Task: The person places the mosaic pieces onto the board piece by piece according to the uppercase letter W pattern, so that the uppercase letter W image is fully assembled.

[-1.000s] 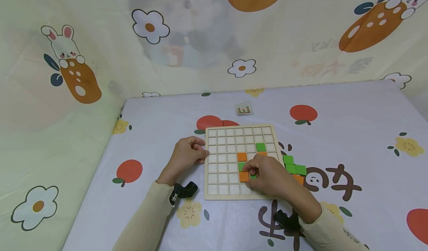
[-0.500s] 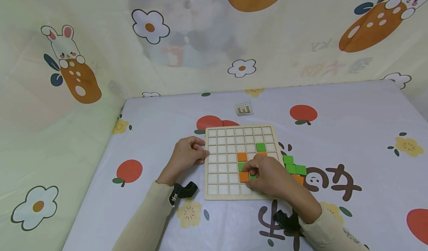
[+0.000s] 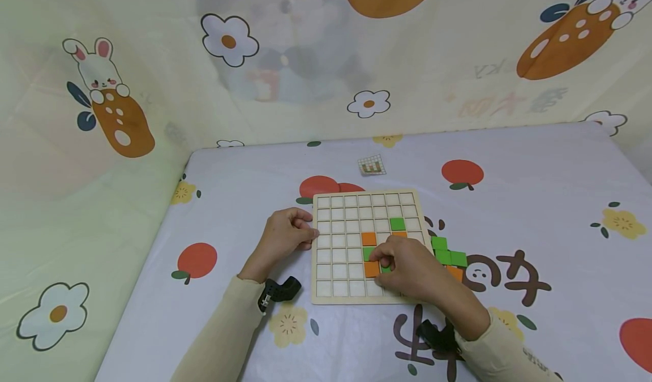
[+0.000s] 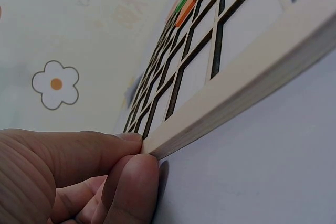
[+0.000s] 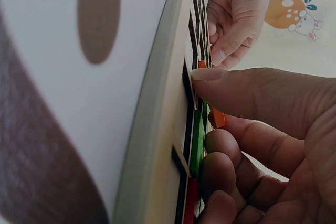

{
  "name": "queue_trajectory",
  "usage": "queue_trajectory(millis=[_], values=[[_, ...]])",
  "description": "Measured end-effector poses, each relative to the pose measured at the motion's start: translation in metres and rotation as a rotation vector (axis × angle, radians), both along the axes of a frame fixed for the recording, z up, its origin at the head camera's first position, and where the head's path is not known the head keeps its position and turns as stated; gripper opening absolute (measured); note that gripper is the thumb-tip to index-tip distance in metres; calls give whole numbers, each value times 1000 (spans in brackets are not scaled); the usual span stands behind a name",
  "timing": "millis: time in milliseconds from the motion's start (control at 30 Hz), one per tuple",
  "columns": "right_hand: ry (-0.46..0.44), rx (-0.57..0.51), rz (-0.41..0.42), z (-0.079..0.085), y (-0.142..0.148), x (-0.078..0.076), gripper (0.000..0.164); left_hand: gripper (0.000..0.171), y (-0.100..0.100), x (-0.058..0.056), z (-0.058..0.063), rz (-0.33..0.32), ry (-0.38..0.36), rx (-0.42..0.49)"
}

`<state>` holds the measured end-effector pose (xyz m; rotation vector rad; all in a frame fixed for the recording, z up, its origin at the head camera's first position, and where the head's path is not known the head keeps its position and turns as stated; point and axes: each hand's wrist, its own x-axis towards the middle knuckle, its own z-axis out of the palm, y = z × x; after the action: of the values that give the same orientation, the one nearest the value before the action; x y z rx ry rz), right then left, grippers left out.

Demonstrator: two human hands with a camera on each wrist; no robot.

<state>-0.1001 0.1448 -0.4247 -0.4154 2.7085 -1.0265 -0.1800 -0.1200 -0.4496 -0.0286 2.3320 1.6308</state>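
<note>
A square wooden grid board point(image 3: 326, 300) lies on the cloth, with several green and orange tiles set in its cells. My left hand point(image 3: 285, 232) is at the board's left edge, thumb and index finger pinching the rim in the left wrist view. Over the board's lower right, my right hand point(image 3: 412, 266) pinches an orange tile point(image 3: 372, 269), which looks tilted between thumb and finger in the right wrist view. A green tile point(image 5: 197, 145) and a red tile point(image 5: 191, 203) sit beside those fingers. The right hand hides several cells in the head view.
Loose green tiles point(image 3: 442, 256) and an orange tile point(image 3: 455, 272) lie against the board's right side. Behind the board is a small card with a grid pattern point(image 3: 372, 165). Printed cloth point(image 3: 285, 88) hangs as a wall at the back and left.
</note>
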Motion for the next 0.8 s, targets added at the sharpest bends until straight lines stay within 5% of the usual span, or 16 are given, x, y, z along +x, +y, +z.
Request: queue_trajectory(millis=[800], values=[[7, -15, 4, 3, 3, 1, 25, 30, 0, 0, 0, 3, -14, 6]])
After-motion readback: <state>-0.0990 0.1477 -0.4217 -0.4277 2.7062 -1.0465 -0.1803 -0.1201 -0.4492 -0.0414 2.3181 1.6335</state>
